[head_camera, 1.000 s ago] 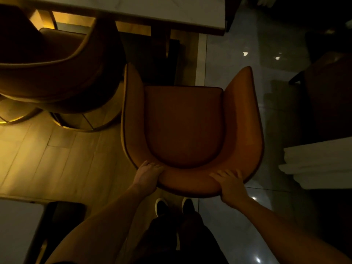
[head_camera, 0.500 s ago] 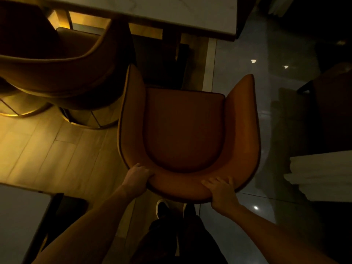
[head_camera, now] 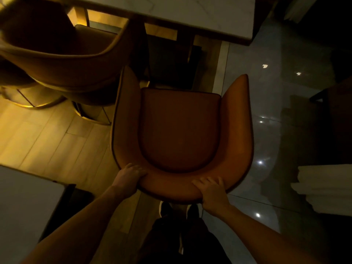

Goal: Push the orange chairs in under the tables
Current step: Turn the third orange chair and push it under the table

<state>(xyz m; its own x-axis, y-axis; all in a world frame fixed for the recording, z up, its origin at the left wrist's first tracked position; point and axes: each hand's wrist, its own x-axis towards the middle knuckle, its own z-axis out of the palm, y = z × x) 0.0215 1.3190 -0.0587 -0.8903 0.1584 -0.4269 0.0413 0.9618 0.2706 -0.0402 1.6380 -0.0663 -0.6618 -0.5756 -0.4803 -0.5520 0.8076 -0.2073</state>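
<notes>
At about nine o'clock a grey tabletop [head_camera: 24, 202] fills the lower left corner, standing on the lit wooden floor [head_camera: 43, 141]. Up at eleven o'clock a second orange chair [head_camera: 62, 63] sits tucked against the pale table [head_camera: 190, 14], which runs along the twelve o'clock edge. My left hand [head_camera: 131, 173] grips the chair's curved backrest at its left bend, fingers curled over the top edge. The orange chair [head_camera: 181, 130] I am holding sits at the centre, its seat facing the table and its two arm tips pointing toward twelve o'clock; they stand just short of the table edge, so the seat is not yet under it. My right hand [head_camera: 211, 189] holds the backrest at about five o'clock, fingers spread and bent over the padded rim, thumb hidden behind it. My shoes [head_camera: 179, 210] show just below the backrest at six o'clock. At three o'clock, on the dark glossy tiles [head_camera: 266, 111], a stack of white folded cloth [head_camera: 323, 187] lies well apart from the chair.
</notes>
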